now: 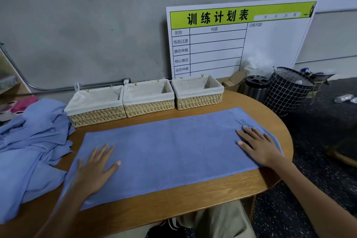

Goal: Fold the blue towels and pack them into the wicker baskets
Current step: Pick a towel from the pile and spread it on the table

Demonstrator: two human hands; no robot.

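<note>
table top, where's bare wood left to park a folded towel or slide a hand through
Bare table shows along the near edge below the spread towel, and in a narrow band between that towel and the three baskets. The right rounded end past the right hand is thin. The left side is crowded with the towel pile. The left hand lies flat on the towel.

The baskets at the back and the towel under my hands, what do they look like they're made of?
The baskets: woven straw or wicker by the braided tan sides, with off-white cloth liners. The towel: soft matte blue fabric, likely microfibre, with a stitched hem.
</note>
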